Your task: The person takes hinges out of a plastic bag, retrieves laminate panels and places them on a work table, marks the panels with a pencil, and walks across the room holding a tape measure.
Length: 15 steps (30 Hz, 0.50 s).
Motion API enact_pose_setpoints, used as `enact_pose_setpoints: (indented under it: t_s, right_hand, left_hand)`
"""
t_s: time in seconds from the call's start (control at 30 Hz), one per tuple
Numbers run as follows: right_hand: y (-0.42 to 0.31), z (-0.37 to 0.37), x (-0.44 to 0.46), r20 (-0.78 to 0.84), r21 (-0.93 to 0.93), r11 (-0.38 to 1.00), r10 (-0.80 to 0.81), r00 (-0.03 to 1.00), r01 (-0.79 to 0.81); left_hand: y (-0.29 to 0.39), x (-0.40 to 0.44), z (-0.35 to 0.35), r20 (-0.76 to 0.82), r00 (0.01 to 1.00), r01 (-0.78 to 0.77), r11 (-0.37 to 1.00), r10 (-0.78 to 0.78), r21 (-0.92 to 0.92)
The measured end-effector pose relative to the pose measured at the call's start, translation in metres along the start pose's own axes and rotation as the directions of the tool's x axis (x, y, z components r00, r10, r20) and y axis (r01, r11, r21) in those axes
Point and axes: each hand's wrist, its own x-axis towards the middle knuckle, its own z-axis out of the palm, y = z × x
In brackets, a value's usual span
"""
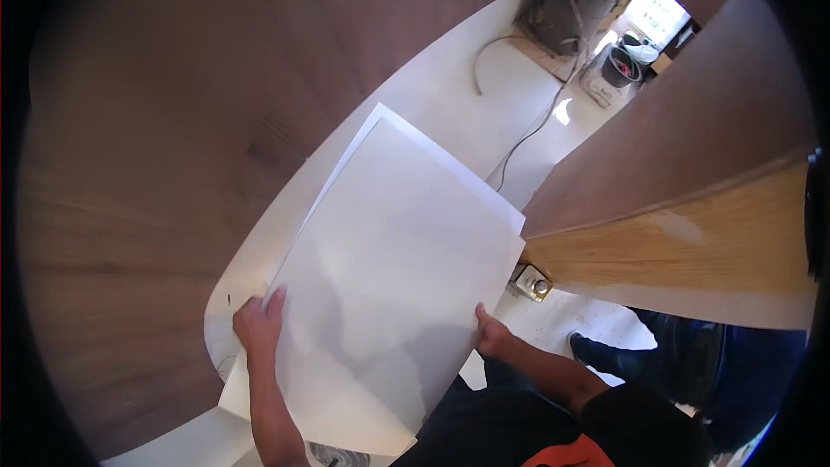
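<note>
Two large white sheets (389, 242), stacked slightly out of line, lie tilted in front of my body. My left hand (259, 322) grips their left edge, thumb on top and fingers underneath. On the opposite edge, my right hand (491, 334) holds on with its thumb on the upper face, its fingers mostly hidden below. A strip of the lower sheet shows along the far edge. Another pale piece (235, 393) sticks out near my left forearm.
A brown wood-grain surface (173, 164) rises along the left. A wooden panel (674, 251) stands at right, with a small tin (532, 284) by its end. Another person's dark-clothed leg (622, 359) is at lower right. A cable (540, 125) and bucket (621, 67) lie farther off.
</note>
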Motion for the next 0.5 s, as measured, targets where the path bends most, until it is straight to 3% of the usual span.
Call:
enact_pose_setpoints:
  t_s: [0.07,0.2,0.27,0.37,0.5]
  right_hand:
    - [0.008,-0.004,-0.015,0.075,-0.087,0.995,0.048,0.996,-0.041]
    - [0.017,0.037,-0.083,0.131,-0.191,0.981,-0.007,0.991,0.032]
    - [0.029,0.029,-0.094,0.268,-0.135,0.985,-0.068,0.961,0.107]
    - [0.048,0.034,-0.126,0.341,-0.072,0.961,-0.229,0.912,0.268]
    - [0.087,0.013,-0.15,0.354,-0.008,0.878,-0.445,0.823,0.479]
  left_hand:
    - [0.009,-0.029,-0.047,-0.109,0.992,-0.067,0.998,0.065,-0.017]
    - [-0.006,-0.086,-0.112,-0.272,0.958,-0.111,0.992,0.093,-0.054]
    - [-0.028,-0.104,-0.127,-0.299,0.949,-0.129,0.99,0.104,-0.062]
    - [-0.028,-0.131,-0.15,-0.301,0.951,-0.16,0.949,0.074,-0.272]
    - [-0.066,-0.125,-0.121,-0.395,0.899,-0.389,0.758,0.188,-0.524]
